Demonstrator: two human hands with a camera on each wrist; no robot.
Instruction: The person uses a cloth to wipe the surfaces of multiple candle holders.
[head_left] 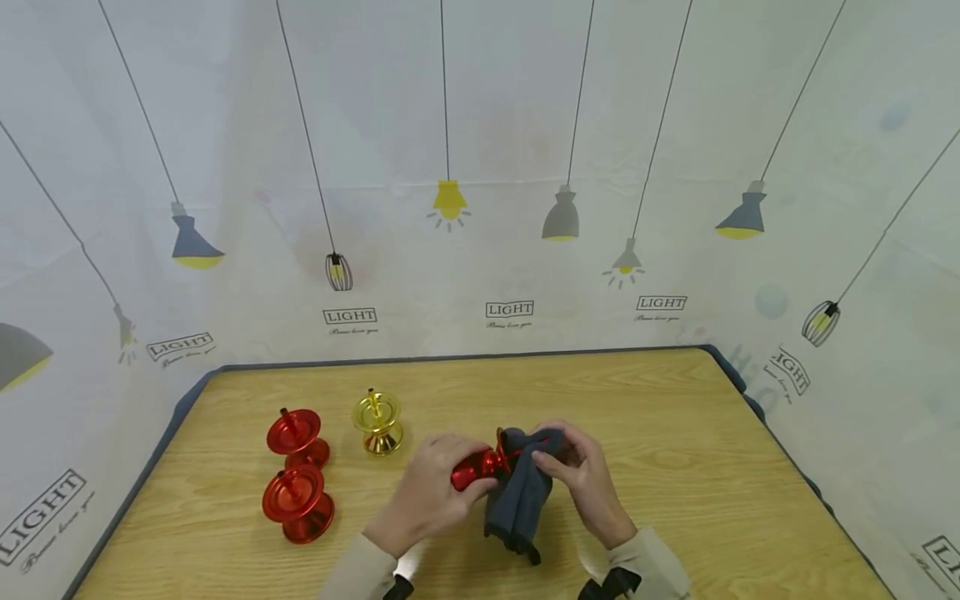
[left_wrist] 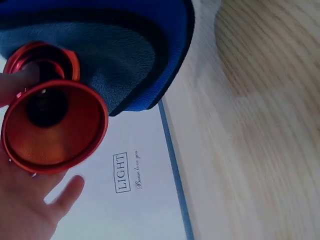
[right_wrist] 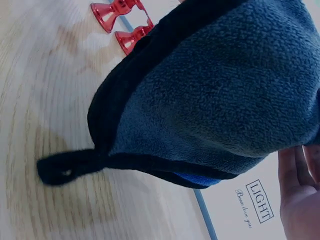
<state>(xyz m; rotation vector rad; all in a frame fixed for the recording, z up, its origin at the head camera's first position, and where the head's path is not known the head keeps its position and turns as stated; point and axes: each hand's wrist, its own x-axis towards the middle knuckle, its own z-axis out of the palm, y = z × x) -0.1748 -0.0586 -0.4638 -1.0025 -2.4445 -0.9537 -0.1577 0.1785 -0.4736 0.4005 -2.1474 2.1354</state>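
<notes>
Left hand (head_left: 431, 492) grips red candlestick (head_left: 480, 468) — cloth (head_left: 521, 492) (right).

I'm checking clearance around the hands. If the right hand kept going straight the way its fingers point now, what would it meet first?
The right hand points left, so it would likely press the cloth onto the red holder in the left hand; depth is unclear.

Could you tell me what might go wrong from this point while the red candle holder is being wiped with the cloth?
The left hand grips the red holder only at one end, so rubbing from the right hand might twist it loose. The dark cloth hangs low and may drag on the table.
</notes>
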